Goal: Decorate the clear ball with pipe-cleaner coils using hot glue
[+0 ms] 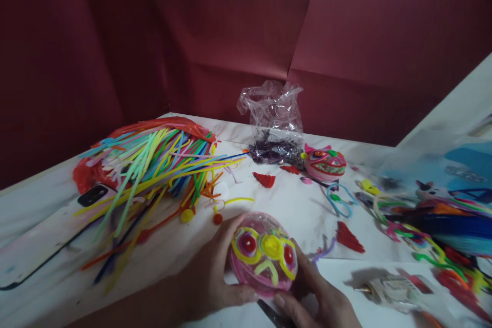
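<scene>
Dark and mostly hidden, one tool point(271, 313) pokes out just below the right hand point(323, 294); whether that hand also grips it I cannot tell. Between the right hand and the left hand point(221, 272) sits the pink ball point(262, 256), fingers curved round its sides, thumbs at its lower edge. Both hands touch it, so neither is nearer. It is round, with no clear long axis, but its row of eyes point(247, 243) runs from the left fingers toward the right ones, dipping slightly to the right. Counted: two eyes and one yellow nose point(271, 246) on it; one second ball point(325, 166) beyond the right fingers; three red triangles point(349, 238) past the fingers; one clear bag point(277, 115) farther beyond; one phone point(49, 238) left of the left fingers; pipe cleaners point(161, 159) beyond those, too many to count
</scene>
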A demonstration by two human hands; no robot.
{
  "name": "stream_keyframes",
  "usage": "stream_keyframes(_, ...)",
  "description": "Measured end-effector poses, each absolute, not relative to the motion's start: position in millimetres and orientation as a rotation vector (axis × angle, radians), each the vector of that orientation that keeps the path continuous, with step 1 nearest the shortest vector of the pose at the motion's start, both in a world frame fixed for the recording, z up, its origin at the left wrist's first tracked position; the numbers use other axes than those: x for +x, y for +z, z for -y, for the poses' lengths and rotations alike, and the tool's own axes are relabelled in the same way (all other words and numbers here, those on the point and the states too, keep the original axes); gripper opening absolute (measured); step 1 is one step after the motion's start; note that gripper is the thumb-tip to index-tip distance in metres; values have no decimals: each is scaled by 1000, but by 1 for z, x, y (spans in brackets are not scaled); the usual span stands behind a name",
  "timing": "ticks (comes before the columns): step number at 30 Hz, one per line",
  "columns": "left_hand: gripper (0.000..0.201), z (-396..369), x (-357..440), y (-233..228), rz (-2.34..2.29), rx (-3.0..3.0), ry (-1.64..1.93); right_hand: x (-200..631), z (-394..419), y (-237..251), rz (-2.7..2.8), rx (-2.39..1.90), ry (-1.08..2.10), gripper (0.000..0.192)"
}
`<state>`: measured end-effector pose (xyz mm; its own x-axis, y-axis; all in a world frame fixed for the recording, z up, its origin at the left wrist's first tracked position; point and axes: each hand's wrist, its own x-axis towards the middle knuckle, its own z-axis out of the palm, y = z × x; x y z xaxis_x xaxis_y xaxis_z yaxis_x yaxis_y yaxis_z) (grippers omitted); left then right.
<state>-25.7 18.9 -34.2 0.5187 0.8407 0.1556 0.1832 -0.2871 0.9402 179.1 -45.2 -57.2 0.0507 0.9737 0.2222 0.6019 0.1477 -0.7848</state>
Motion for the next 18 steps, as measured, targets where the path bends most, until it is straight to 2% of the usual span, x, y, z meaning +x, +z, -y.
stream_keyframes(9, 116, -20, -31, -33, -967, 1840, 739, 193, 43, -56, 1788, -1541, 697, 76)
stream_keyframes(18, 117, -20, -34, -38, -1008, 1977, 801, 205, 42, -58, 1894, -1517, 637, 76)
